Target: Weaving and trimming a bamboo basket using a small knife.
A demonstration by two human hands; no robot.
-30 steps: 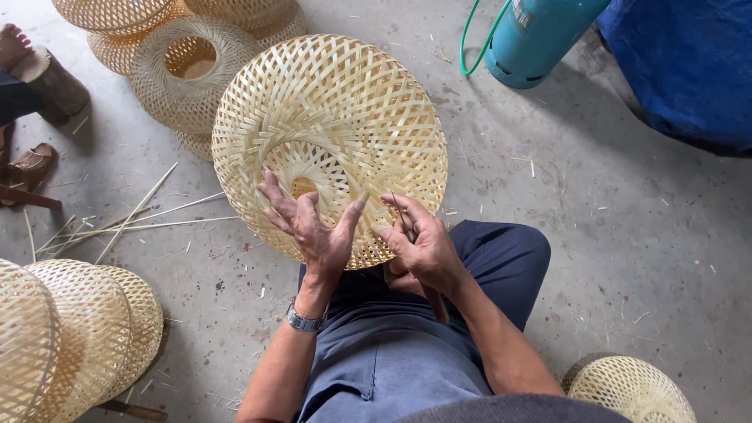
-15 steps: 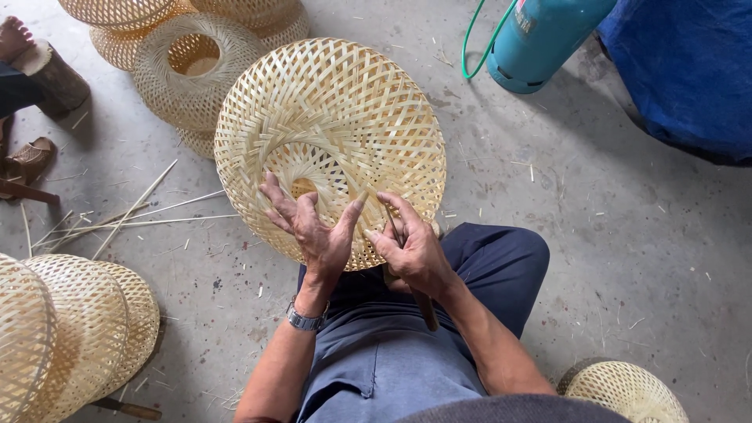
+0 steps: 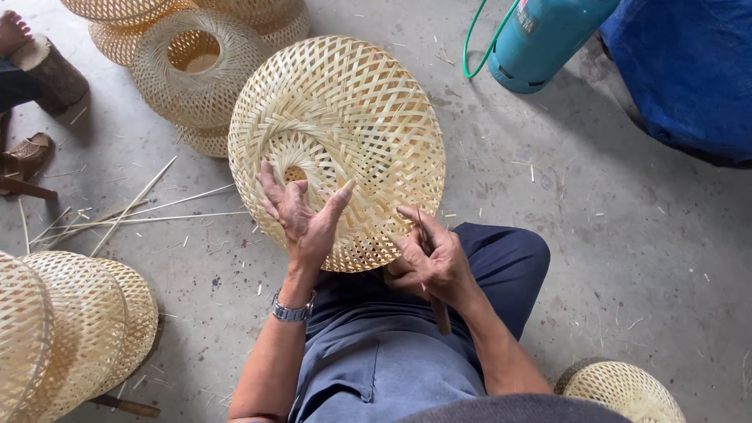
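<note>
A large round woven bamboo basket stands tilted on my lap, its outer side facing me. My left hand lies spread flat against the lower weave, fingers apart, a metal watch on the wrist. My right hand is at the basket's lower right rim, closed around a thin tool with a wooden handle whose blade runs up past my fingers to the weave. I sit on the concrete floor in blue-grey trousers.
More woven baskets are stacked at the top left and lower left, one at the bottom right. Loose bamboo strips lie on the floor. A teal gas cylinder, blue tarp and another person's foot are nearby.
The basket has shifted slightly on my lap. My right hand has dropped from the weave to the lower rim and closed on the tool. My left hand stays spread on the basket.
</note>
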